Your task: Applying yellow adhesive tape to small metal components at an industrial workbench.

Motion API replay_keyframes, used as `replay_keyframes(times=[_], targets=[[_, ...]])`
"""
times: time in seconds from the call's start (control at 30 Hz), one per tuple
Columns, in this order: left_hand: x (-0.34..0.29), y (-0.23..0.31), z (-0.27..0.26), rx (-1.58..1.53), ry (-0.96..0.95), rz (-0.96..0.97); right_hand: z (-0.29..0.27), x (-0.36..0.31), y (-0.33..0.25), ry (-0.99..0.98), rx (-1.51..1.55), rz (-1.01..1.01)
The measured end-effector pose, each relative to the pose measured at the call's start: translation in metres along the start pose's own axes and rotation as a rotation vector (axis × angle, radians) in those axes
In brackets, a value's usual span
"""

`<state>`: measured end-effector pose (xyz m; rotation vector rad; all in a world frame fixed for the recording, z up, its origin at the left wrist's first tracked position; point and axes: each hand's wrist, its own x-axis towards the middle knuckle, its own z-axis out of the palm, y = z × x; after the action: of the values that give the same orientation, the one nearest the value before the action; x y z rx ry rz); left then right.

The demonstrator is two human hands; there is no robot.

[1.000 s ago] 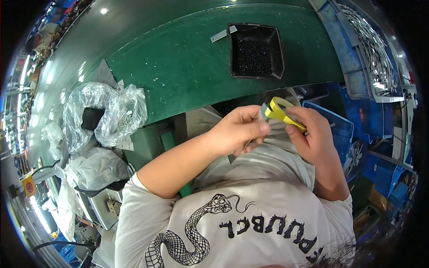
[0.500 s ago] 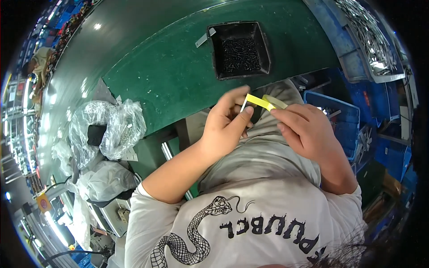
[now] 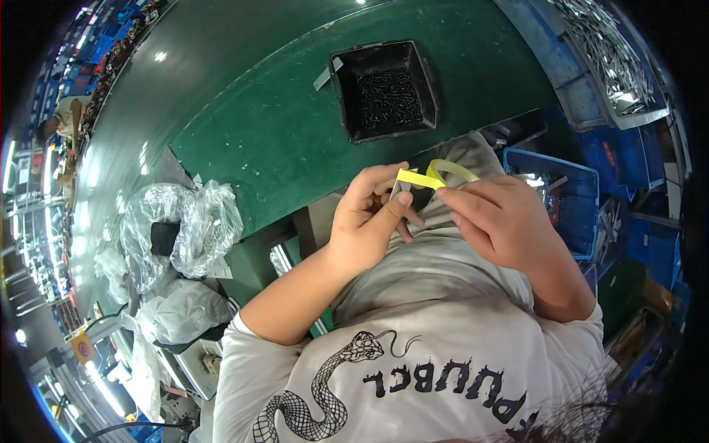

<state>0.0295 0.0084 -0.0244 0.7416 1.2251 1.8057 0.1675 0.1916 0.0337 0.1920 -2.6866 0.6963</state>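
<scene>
My left hand [image 3: 362, 221] pinches a small flat greyish metal piece [image 3: 399, 190] between thumb and fingers. A strip of yellow tape [image 3: 419, 179] lies against its upper end and stretches across to my right hand [image 3: 509, 221]. The right thumb and forefinger grip the strip beside the tape roll [image 3: 452, 166], a thin yellow ring that shows above those fingers. Both hands are held over my lap, just off the near edge of the green table [image 3: 273, 148]. My left fingers hide part of the metal piece.
A black bin [image 3: 347, 103] of dark screws stands on the table, a metal strip [image 3: 328, 74] at its corner. Clear plastic bags [image 3: 207, 221] lie at the left. Blue crates [image 3: 583, 199] with metal parts stand at the right. A person [image 3: 70, 118] is far left.
The tape roll has tilted to show more of its ring. My right hand has come slightly left and the metal piece has turned. The whole view has shifted a little.
</scene>
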Motion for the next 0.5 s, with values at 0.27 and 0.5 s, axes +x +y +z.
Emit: replay_keyframes(times=[0.27,0.5], targets=[[0.001,0.011,0.001,-0.185,-0.018,-0.133,0.004,0.0,0.005,-0.008,-0.03,0.036],[0.006,0.02,0.002,-0.026,0.069,-0.354,0.006,-0.003,0.006,-0.009,-0.07,0.037]])
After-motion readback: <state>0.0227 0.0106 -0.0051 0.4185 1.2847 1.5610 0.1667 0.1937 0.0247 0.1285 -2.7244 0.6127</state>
